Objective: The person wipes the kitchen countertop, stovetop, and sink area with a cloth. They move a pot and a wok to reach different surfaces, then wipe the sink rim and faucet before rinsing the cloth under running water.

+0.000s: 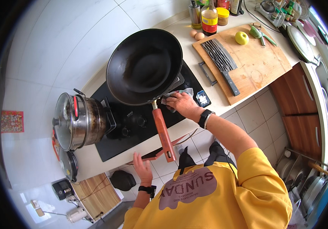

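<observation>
My right hand (182, 104) presses a crumpled greyish cloth (189, 91) onto the black glass cooktop (131, 128), just right of the wok handle. The fingers are bent over the cloth and hide part of it. A black wok (145, 65) sits over the burner, its reddish wooden handle (163, 133) pointing toward me. My left hand (143, 168) hangs free in front of the counter edge, left of the handle tip. Its fingers are apart and nothing is in them. Beside the right hand lies a small dark dish-like object with something white (202, 99).
A steel steamer pot (80, 121) stands on the left burner. Rightward, a wooden cutting board (255, 63) holds a cleaver (220, 61), a green apple (241, 37) and a peeler near green vegetable pieces. Two eggs (199, 36) lie beside sauce bottles (209, 21).
</observation>
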Demonstrator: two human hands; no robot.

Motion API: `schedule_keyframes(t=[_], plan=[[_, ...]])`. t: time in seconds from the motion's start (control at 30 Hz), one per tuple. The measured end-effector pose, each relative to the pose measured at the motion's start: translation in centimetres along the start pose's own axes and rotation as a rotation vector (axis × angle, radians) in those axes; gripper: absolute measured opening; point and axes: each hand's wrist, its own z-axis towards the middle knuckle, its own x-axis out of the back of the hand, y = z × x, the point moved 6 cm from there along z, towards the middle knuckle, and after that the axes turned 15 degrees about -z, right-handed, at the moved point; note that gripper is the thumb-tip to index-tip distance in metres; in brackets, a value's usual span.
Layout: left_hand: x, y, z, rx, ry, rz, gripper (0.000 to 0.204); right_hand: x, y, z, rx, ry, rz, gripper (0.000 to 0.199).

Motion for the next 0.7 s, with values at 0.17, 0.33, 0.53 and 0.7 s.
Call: schedule_keyframes(t=[0.17, 0.33, 0.53, 0.7], plan=[[-3.9, 6.5, -1.3, -0.013, -0.069, -0.049, 0.049, -0.3, 3.8, -3.0, -0.039, 0.076, -0.162, 0.044], [-5.4, 8.0, -0.7, 0.066, -0.085, -0.150, 0.052, 0.6, 9.2, -0.4, -0.229, -0.036, 0.127, 0.023], [-7.3, 9.5, 1.0, -0.058, -0.136, -0.171, 0.055, 1.5, 8.9, 3.3, -0.305, 0.098, -0.029, 0.031], [-8.5, 9.9, 2.1, -0.153, -0.206, 0.030, 0.052, -0.4, 5.0, 0.8, -0.012, 0.096, -0.237, 0.035]])
